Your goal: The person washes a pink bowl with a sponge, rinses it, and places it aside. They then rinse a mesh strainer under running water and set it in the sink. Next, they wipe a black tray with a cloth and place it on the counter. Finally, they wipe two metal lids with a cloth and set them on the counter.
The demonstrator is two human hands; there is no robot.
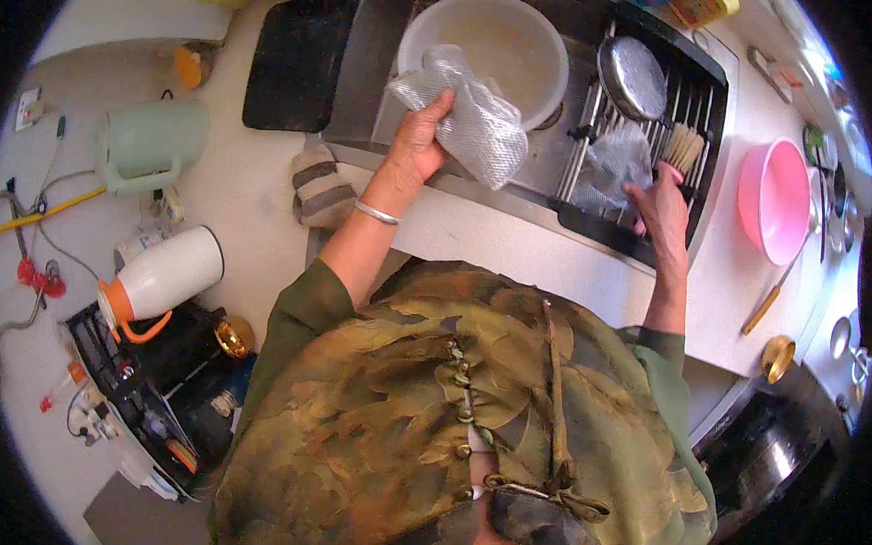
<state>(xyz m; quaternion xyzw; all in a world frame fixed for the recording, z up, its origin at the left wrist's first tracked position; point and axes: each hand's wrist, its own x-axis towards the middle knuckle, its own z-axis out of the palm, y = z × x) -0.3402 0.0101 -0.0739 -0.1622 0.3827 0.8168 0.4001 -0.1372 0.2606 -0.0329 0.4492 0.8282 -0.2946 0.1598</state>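
Observation:
My left hand (420,139) grips a silvery mesh dishcloth (484,134), its fingers mostly hidden beneath it. The cloth hangs over the near rim of a large white basin (558,82) that holds cloudy water and sits in the steel sink (374,90). On the metal-rod drying rack (683,101), my right hand (661,215) lies over the pink handle of a bristle brush (684,148). Its thumb side meets a second crumpled mesh cloth (612,167). Whether those fingers close on the handle or the cloth is hidden.
A round metal lid or pan (634,77) lies on the rack. Left of the sink are a black board (299,62) and a striped folded cloth (324,186). A pink bowl (773,201) stands at right. A green jug (152,144) and white-orange vacuum flask (173,274) are at left.

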